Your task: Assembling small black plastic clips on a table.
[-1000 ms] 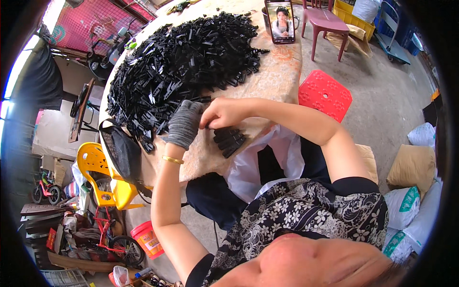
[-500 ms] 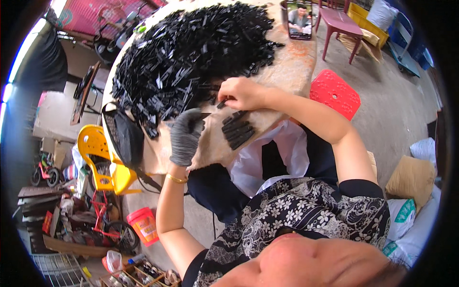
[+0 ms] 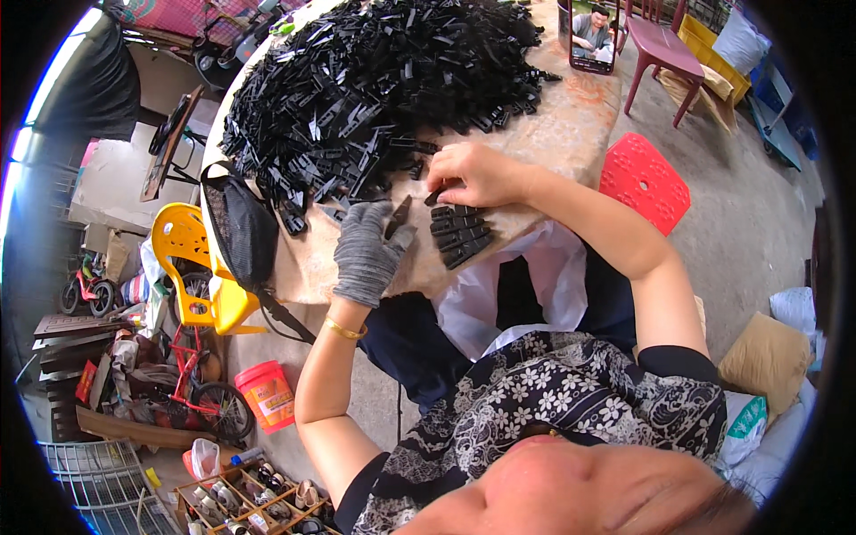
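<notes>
As a clip point(image 3: 399, 217) is pinched in the gloved left hand point(image 3: 367, 252) at mid-frame, a second clip point(image 3: 433, 197) is clasped by the right hand's point(image 3: 475, 176) fingertips, just above a fanned row point(image 3: 461, 236); probably light, stiff and slick, each is best gripped by its flat sides.

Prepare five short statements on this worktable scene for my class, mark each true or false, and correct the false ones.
1. The left hand wears a grey glove. True.
2. The right hand is gloved too. False: it is bare.
3. A big pile of black pieces lies on the table. True.
4. The red stool stands left of the table. False: it stands to the right.
5. A small row of black pieces lies nearer the person than the big pile. True.
</notes>
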Demonstrator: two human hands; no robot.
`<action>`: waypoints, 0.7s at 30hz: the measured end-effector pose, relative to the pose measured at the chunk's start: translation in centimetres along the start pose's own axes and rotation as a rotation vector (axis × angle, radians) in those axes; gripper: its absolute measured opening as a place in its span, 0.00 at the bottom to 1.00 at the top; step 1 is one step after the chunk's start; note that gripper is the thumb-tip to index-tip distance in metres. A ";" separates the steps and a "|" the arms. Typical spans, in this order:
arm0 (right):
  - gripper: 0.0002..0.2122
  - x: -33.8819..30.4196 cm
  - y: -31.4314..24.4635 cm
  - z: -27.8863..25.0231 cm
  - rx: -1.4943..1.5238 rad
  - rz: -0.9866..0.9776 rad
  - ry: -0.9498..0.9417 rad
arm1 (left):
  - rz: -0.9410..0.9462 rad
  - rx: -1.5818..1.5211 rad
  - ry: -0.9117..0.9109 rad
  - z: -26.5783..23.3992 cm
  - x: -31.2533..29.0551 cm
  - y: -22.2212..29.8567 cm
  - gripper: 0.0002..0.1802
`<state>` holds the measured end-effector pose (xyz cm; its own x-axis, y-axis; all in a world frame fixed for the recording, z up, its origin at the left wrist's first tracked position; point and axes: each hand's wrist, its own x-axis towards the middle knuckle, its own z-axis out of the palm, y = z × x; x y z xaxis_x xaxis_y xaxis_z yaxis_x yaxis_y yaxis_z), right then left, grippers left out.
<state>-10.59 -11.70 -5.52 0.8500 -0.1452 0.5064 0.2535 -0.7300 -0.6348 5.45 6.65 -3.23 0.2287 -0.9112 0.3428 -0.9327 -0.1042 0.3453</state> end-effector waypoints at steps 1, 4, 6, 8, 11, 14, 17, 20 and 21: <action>0.07 -0.2 0.1 -0.1 -0.036 -0.035 0.006 | 0.027 0.047 -0.054 0.1 0.3 0.1 0.16; 0.06 -0.3 0.5 0.0 -0.111 -0.070 -0.018 | 0.070 0.086 -0.065 0.4 0.5 0.5 0.13; 0.06 -0.3 0.3 -0.1 -0.045 -0.074 -0.004 | 0.061 0.031 -0.057 0.9 0.9 0.1 0.12; 0.06 0.1 0.4 0.2 0.031 -0.149 0.058 | 0.051 0.005 -0.115 0.9 1.5 -0.2 0.12; 0.06 0.1 0.6 0.2 0.104 -0.069 -0.039 | 0.089 -0.139 -0.118 1.6 2.7 -0.6 0.14; 0.06 -0.2 0.6 -0.2 0.126 -0.012 -0.037 | 0.054 -0.293 -0.137 1.4 3.3 0.9 0.16; 0.06 -0.2 0.7 0.0 0.184 -0.001 0.004 | 0.111 -0.371 -0.179 1.3 3.5 0.4 0.16; 0.06 0.0 0.7 0.2 0.159 0.002 0.038 | 0.207 -0.153 -0.114 0.4 3.6 0.2 0.13; 0.06 -0.1 0.7 0.2 0.087 -0.003 0.066 | 0.165 -0.138 -0.065 0.3 3.6 0.4 0.10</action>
<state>-10.38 -12.12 -6.09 0.8174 -0.1888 0.5443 0.2980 -0.6699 -0.6800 5.87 3.17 -2.13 0.0537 -0.9357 0.3488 -0.9078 0.0998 0.4074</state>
